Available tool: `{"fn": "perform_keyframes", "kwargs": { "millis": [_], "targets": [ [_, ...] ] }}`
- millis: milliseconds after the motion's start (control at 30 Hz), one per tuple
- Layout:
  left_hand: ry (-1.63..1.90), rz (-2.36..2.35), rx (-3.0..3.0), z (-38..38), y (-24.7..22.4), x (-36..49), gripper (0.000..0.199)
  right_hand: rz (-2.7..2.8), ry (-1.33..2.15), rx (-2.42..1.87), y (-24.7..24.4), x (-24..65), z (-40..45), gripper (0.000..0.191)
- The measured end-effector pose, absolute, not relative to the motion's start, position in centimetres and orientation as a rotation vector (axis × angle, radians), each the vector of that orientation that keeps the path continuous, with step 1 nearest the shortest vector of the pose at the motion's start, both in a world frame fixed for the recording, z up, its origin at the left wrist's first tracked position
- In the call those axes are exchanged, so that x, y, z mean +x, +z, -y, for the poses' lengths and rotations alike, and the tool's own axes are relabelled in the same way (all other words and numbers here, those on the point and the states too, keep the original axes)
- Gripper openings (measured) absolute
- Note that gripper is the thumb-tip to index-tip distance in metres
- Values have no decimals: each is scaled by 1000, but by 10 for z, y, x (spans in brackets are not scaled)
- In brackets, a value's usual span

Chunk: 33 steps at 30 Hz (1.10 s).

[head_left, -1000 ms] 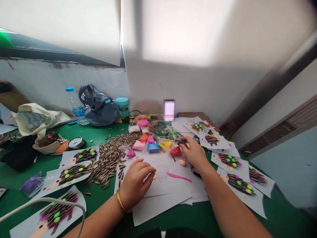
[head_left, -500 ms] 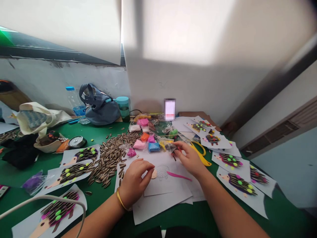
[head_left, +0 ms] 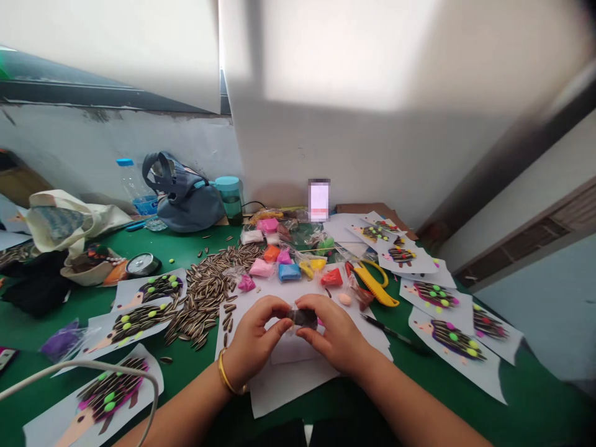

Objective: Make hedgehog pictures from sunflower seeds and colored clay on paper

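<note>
A small dark packet in clear wrap is held between both hands, over the white paper in front of me. My left hand, with a gold bracelet at the wrist, pinches its left end. Thumb and fingers of my right hand close on its right side. The drawing on the paper is mostly hidden by my hands. Beyond them lie a red packet, a blue packet and a small peach piece. A heap of striped seeds is left of the paper.
Hedgehog pictures made with seeds lie at the left and right. Yellow-handled scissors and a black pen are right of the paper. Behind stand a phone, a teal-lidded cup and a blue bag. A white cable crosses the lower left.
My right hand has come back and left with the dark packet, down to my left hand, which now grips it too. The red packet, peach piece and pen now show uncovered.
</note>
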<state>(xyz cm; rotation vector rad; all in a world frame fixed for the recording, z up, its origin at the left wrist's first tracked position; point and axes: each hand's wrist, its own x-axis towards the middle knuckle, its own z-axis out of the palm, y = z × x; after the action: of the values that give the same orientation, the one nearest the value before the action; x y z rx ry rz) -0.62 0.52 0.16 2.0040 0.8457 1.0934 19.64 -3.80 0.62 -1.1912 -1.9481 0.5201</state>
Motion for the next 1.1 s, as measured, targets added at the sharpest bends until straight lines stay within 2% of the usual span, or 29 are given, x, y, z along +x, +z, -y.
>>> {"fn": "perform_keyframes", "kwargs": {
  "millis": [133,300,533,800,1100],
  "targets": [
    [1130,-838,1970,-3,0,-5,9,1920,559,-1228,2,196,38,22],
    [1180,-784,1938,-1,-3,-4,6,1926,585,-1182,2,195,37,26],
    [1158,-802,2221,-5,4,-8,19,1956,575,-1187,3,195,36,25],
    [1146,-850,2171,-7,6,-8,7,1997,596,-1200,4,194,37,24],
    [1061,-931,2390,-6,6,-13,10,1997,574,-1221,1,195,37,24]
  ]
}}
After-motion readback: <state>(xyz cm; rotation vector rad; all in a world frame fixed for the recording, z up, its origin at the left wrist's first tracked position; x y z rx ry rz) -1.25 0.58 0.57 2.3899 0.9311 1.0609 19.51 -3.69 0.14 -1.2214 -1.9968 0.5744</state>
